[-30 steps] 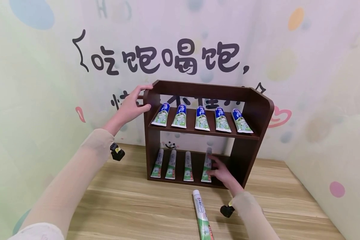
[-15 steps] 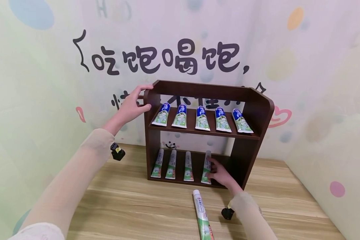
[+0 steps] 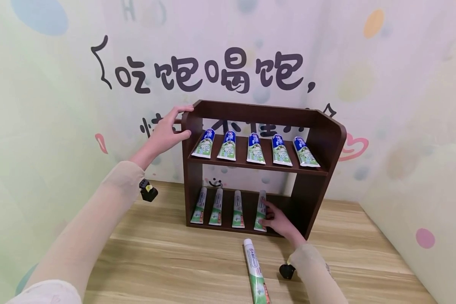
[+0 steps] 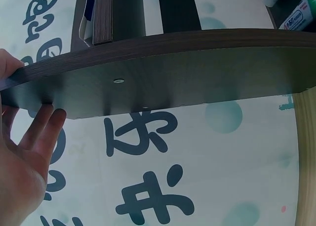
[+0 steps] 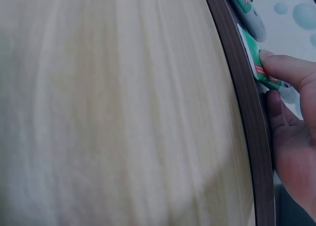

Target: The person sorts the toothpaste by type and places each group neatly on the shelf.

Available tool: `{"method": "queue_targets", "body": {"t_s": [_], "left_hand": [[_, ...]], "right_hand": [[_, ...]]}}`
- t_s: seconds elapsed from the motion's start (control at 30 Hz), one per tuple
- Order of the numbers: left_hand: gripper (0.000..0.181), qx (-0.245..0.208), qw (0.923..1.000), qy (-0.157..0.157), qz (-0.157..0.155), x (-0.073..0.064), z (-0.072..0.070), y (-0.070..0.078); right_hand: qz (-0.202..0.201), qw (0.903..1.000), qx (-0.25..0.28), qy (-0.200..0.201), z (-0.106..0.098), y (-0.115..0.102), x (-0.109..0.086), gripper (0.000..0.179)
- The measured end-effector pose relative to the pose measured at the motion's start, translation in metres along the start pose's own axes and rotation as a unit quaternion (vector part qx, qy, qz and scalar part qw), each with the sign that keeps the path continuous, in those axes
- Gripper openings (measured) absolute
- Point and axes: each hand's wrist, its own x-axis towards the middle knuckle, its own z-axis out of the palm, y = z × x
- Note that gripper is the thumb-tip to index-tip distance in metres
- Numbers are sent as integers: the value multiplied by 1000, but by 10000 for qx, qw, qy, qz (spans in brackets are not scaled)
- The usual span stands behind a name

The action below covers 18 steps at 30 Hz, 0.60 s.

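My left hand point(image 3: 165, 134) grips the upper left side of a dark brown two-tier shelf point(image 3: 260, 168); in the left wrist view, its fingers point(image 4: 43, 132) touch the side panel. On the lower tier, at the right end of a row of white-and-green toothpaste tubes, my right hand point(image 3: 280, 221) holds one toothpaste tube point(image 3: 261, 211) by its right side. The right wrist view has the thumb point(image 5: 284, 67) on the tube's green end, with the other fingers partly hidden behind the shelf edge. Another toothpaste tube point(image 3: 255, 270) lies on the table in front.
Several blue-and-green toothpaste tubes point(image 3: 255, 150) lie in a row on the upper tier. Three white-and-green tubes point(image 3: 216, 207) stand left of the held one. The shelf rests on a wood-grain table point(image 3: 167, 257) against a printed backdrop point(image 3: 61, 105).
My right hand and the tube it holds have shifted slightly to the left on the lower tier. The left hand stays where it was on the shelf.
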Motion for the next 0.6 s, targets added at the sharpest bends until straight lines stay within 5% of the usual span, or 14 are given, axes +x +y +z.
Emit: {"method": "queue_targets", "body": {"t_s": [0.6], "left_hand": [[59,-11,10000,-37,-22,1,0,1]], "right_hand": [[103,9999,-108,27,0,4,-1,70]]}}
